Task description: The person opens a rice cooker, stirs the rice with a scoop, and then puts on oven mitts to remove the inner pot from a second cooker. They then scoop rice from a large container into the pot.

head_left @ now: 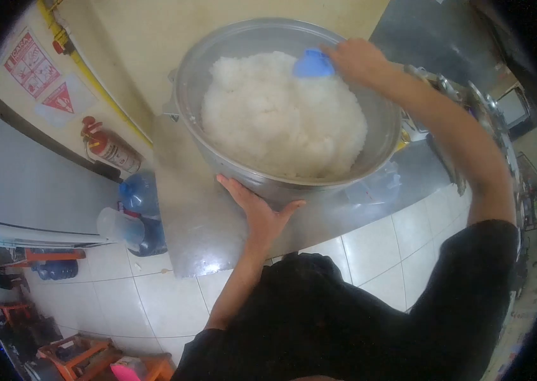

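Observation:
A large metal pot [195,120] heaped with white cooked rice [275,114] stands on the steel counter. My right hand [358,61] is closed around the handle of a blue plastic scoop [313,64], whose flat end meets the rice near the far right of the heap. Against the near outer wall of the pot, my left hand [261,209] presses with its thumb and fingers spread wide.
Steel counter [192,235] lies under the pot, with a clear plastic container [375,185] at its right. To the left are a fire extinguisher [111,147], blue water jugs [141,193] and a grey door [33,171]. Metal lids and utensils [452,89] crowd the right.

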Action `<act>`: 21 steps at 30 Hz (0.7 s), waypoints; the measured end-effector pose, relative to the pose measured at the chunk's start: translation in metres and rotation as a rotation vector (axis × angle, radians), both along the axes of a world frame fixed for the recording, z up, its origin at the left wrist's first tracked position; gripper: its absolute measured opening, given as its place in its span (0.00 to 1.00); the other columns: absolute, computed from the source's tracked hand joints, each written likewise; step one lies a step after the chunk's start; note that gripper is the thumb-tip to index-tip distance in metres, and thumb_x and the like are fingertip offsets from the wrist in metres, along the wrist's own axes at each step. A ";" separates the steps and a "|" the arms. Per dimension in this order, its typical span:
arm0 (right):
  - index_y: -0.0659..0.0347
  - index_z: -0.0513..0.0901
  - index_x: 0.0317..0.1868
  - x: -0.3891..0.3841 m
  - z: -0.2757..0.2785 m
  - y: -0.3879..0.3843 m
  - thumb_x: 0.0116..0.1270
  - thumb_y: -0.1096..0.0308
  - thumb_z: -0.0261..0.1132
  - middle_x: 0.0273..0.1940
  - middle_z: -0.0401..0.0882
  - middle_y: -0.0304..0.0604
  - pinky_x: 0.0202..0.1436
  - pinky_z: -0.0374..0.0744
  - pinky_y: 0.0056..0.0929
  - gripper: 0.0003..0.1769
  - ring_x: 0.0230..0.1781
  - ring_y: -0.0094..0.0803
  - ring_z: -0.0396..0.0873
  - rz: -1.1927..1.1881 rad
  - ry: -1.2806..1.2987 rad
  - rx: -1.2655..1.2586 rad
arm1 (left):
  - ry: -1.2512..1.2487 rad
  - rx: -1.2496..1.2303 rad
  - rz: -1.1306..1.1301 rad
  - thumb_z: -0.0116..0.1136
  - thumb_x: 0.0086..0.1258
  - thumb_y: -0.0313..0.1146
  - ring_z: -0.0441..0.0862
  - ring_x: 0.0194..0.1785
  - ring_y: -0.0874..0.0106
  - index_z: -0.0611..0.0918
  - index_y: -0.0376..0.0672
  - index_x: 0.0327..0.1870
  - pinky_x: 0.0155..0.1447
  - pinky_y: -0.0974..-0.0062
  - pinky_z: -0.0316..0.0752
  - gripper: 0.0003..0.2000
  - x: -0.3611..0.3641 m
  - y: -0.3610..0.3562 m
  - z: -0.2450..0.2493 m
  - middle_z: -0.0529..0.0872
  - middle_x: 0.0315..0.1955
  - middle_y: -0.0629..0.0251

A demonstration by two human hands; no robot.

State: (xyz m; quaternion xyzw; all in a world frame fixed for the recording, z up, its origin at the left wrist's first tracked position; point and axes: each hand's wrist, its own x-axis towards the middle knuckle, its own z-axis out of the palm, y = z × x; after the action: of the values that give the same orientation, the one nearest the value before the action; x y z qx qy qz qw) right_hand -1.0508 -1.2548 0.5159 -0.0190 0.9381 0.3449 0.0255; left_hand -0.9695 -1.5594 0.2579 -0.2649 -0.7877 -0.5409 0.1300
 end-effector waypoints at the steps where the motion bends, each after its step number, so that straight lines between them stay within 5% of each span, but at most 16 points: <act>1: 0.53 0.75 0.72 -0.003 -0.012 0.001 0.70 0.71 0.59 0.39 0.87 0.52 0.48 0.86 0.46 0.29 0.43 0.49 0.88 -0.035 0.070 -0.014 | -0.004 -0.001 0.008 0.84 0.44 0.59 0.22 0.84 0.48 0.21 0.35 0.78 0.84 0.51 0.30 0.82 0.000 0.001 0.000 0.17 0.79 0.40; 8: 0.53 0.67 0.77 0.000 -0.005 0.001 0.71 0.71 0.56 0.39 0.86 0.53 0.44 0.86 0.46 0.33 0.42 0.49 0.88 -0.092 0.222 -0.063 | -0.047 0.055 -0.045 0.85 0.43 0.60 0.21 0.84 0.46 0.21 0.35 0.77 0.84 0.49 0.30 0.82 -0.002 0.000 0.000 0.16 0.78 0.38; 13: 0.50 0.73 0.74 0.017 0.011 0.023 0.74 0.64 0.59 0.41 0.87 0.54 0.46 0.84 0.49 0.28 0.42 0.51 0.87 -0.070 0.240 -0.028 | -0.014 0.046 -0.033 0.83 0.44 0.61 0.16 0.82 0.38 0.22 0.40 0.79 0.82 0.42 0.31 0.81 -0.003 0.003 -0.001 0.14 0.76 0.34; 17: 0.44 0.78 0.70 0.054 0.080 -0.018 0.76 0.55 0.60 0.44 0.87 0.52 0.48 0.83 0.51 0.24 0.42 0.53 0.86 -0.139 0.252 -0.091 | -0.040 -0.003 -0.042 0.83 0.44 0.60 0.17 0.82 0.38 0.22 0.32 0.77 0.83 0.45 0.32 0.81 0.001 -0.002 -0.003 0.14 0.76 0.33; 21: 0.42 0.79 0.69 0.085 0.049 -0.027 0.75 0.56 0.60 0.42 0.87 0.53 0.49 0.83 0.50 0.24 0.42 0.52 0.86 0.000 0.526 -0.248 | -0.129 -0.017 -0.057 0.84 0.44 0.58 0.17 0.82 0.39 0.24 0.27 0.76 0.84 0.48 0.33 0.81 0.004 -0.004 0.005 0.14 0.76 0.33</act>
State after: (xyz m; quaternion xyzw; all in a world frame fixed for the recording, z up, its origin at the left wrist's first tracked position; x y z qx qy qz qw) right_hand -0.9661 -1.2814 0.5644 0.0681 0.9475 0.2208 -0.2211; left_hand -0.9660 -1.5637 0.2625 -0.2532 -0.7911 -0.5535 0.0613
